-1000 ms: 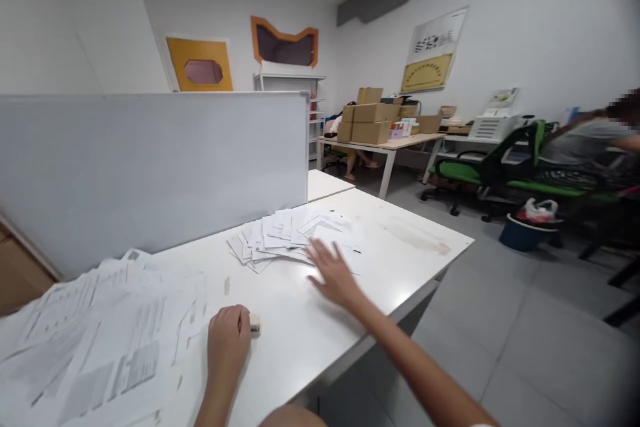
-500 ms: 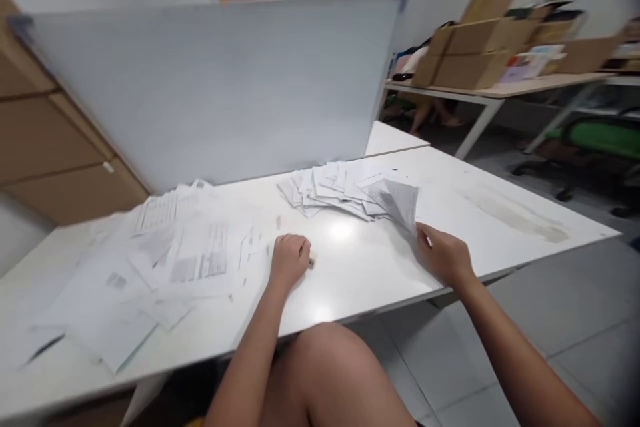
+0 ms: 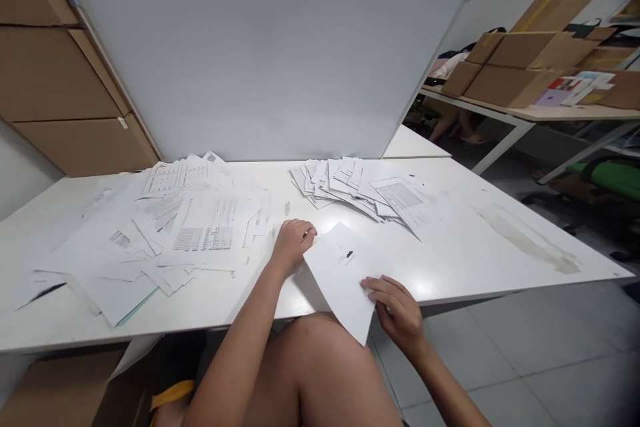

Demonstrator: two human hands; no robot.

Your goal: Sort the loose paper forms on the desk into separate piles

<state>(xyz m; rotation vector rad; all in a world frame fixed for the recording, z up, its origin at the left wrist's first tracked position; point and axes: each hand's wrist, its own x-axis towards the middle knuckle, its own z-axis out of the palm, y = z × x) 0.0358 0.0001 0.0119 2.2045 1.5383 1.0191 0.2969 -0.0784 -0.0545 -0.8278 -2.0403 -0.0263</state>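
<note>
My right hand [image 3: 395, 310] grips the right edge of a white sheet of paper [image 3: 337, 280], thumb beneath and fingers on top. The sheet is tilted over the table's front edge, above my knee, and bears a small dark mark. My left hand [image 3: 293, 243] rests on the table, curled closed, beside the sheet's upper left corner. Whatever it holds is mostly hidden; only a tiny dark bit shows at the fingers. Beyond both hands lies a fanned pile of papers [image 3: 345, 190], with a printed sheet [image 3: 403, 200] at its right end.
Loose printed sheets [image 3: 205, 233] spread over the left of the white table [image 3: 440, 247]. A whiteboard [image 3: 260, 60] stands along the back edge. Cardboard boxes [image 3: 55, 73] are stacked at left. More boxes [image 3: 520, 73] sit on another table at right, with a person's legs behind.
My right hand has come from beside the fanned pile toward me and left, bringing a sheet before my left hand. My left hand stays closed in nearly the same place. The view has tilted down.
</note>
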